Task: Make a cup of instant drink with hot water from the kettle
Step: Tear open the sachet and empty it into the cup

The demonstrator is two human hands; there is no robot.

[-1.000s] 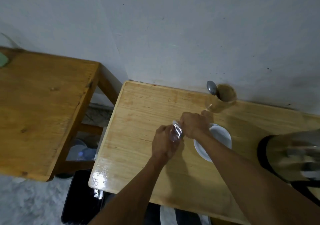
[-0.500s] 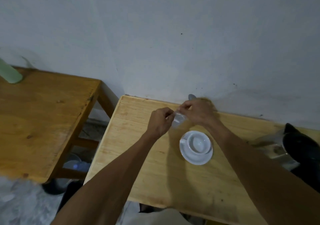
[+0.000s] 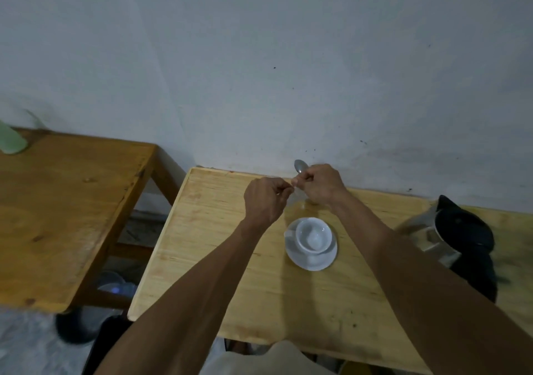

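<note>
White round ceramic cup (image 3: 313, 234) on its saucer (image 3: 313, 262) now lies clear. Left hand (image 3: 266, 201) and right hand (image 3: 321, 183) stay pinched together on something hidden; the metal spoon (image 3: 300, 166) peeks behind.

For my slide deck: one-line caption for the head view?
Both hands pinch something small above an empty white cup on its saucer, kettle alongside.

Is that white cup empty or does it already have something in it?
Empty, as far as shows: the cup stands upright on its saucer, with a bare white inside.

Table (image 3: 219, 259) left of cup (image 3: 313, 235) bare; kettle (image 3: 450, 233) crowds right
</note>
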